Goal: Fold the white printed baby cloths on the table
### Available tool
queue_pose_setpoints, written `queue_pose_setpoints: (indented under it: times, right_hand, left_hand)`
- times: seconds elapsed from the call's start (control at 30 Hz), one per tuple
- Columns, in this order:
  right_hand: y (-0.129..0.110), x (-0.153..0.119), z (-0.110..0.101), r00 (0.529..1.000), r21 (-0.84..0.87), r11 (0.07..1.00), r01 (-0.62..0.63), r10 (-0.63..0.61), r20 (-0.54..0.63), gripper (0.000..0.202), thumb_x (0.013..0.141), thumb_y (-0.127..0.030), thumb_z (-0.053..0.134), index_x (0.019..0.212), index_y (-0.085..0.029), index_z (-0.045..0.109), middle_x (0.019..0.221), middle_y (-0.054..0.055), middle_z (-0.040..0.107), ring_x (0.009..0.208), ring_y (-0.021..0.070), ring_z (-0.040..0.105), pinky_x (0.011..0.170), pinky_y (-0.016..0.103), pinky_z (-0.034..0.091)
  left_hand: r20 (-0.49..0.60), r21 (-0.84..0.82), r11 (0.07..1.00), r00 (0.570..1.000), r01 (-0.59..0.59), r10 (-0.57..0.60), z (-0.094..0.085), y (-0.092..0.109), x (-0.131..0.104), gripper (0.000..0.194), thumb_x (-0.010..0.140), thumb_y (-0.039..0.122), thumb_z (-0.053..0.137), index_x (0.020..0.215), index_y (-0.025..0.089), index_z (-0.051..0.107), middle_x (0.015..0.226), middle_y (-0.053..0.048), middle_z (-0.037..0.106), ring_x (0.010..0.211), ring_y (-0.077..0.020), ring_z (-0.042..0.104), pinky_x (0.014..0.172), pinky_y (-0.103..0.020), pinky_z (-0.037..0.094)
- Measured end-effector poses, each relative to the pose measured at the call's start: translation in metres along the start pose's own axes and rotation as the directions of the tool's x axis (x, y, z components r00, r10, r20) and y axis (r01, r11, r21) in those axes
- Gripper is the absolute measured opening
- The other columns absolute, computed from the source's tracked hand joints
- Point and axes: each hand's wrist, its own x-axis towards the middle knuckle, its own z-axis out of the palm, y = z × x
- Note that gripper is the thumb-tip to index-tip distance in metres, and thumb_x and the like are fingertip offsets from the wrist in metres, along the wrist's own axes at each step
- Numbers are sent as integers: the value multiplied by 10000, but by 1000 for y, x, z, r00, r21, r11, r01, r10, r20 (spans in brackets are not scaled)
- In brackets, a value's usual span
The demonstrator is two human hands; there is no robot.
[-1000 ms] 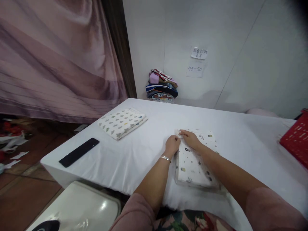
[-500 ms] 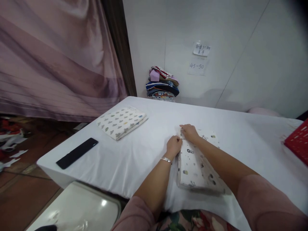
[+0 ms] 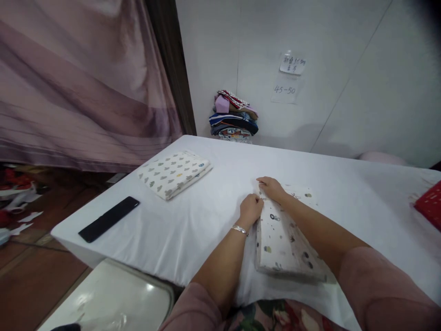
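A white printed cloth (image 3: 275, 243), folded into a rough rectangle, lies on the white-covered table in front of me. My left hand (image 3: 251, 209) pinches its left edge, thumb and fingers pressed together. Just beyond it, my right hand (image 3: 271, 187) is at the far left corner of the cloth, with its fingers closed on the edge there. My right forearm crosses over the cloth and hides part of it. Farther left rests a second folded cloth (image 3: 175, 172), white with grey cloud-like prints, which neither hand touches.
A black flat object (image 3: 109, 219) lies near the table's left edge. Stacked folded fabrics (image 3: 234, 117) stand by the wall behind the table. A red basket-like item (image 3: 430, 204) is at the far right. Below the table's front left is a white glossy surface (image 3: 113, 294).
The view has shifted slightly. Both hands stay at the left edge of the cloth, in nearly the same places.
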Motion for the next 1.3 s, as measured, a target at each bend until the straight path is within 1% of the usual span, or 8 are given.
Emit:
queue_pose_setpoints:
  times: [0.2,0.37,0.6,0.8,1.0,1.07,1.17,1.3]
  right_hand:
    - [0,-1,8,988,139,989,-59,78,-137,317,779,-191,519,1064,-196,659,1071,39,672,978,182,599,926,332,436]
    - [1,-2,10,979,263,961,-89,132,-154,297,760,-209,537,1025,-231,671,1028,4,689,936,167,617,899,321,461]
    - [-2,-2,9,996,16,998,-60,61,-71,290,828,-236,479,1047,-250,669,1073,12,678,997,187,599,903,326,441]
    - [-11,-4,5,1000,-192,981,-10,7,-15,301,873,-236,413,1038,-246,664,1051,24,683,970,188,596,865,302,410]
    - [-20,-6,-1,1000,-237,972,0,2,9,307,895,-229,368,976,-206,663,1001,61,689,946,198,589,878,323,367]
    - [-23,-10,-2,1000,-242,970,-1,-4,-23,312,891,-213,367,1052,-192,634,1085,80,661,1041,215,549,944,365,323]
    - [-25,-22,-2,996,-227,973,46,-63,-69,377,900,-218,345,1225,-173,531,1308,107,524,1246,239,394,1033,435,230]
    - [-22,-33,3,996,-204,975,86,-80,37,408,927,-272,304,1288,-185,474,1386,95,445,1324,238,297,1065,473,190]
  left_hand:
    - [-1,1,1000,1000,-2,2,-1,1,0,179,832,288,478,746,195,605,825,-27,638,747,-155,560,655,-254,397]
    - [3,-7,1000,1000,17,-17,-1,3,0,323,815,482,512,690,191,575,733,-16,622,690,-153,549,606,-253,376]
    - [16,30,999,1000,20,-21,0,2,3,296,864,399,455,690,192,578,739,-27,623,711,-159,556,626,-257,381]
    - [2,76,997,1000,10,-11,0,4,3,333,903,352,368,748,190,615,826,-63,644,785,-190,580,691,-281,404]
    - [-15,143,990,1000,15,-13,-1,9,1,327,903,275,333,798,172,625,858,-87,650,802,-194,585,702,-288,411]
    - [-5,159,987,1000,24,-24,-2,10,0,317,895,247,336,804,172,631,857,-83,653,804,-187,585,701,-281,412]
    - [-2,180,983,1000,14,-14,-1,11,0,306,887,240,350,810,170,637,867,-84,657,818,-188,589,707,-281,414]
    - [-6,220,975,1000,-6,8,0,10,1,312,892,274,356,824,172,644,901,-96,660,838,-200,599,719,-291,417]
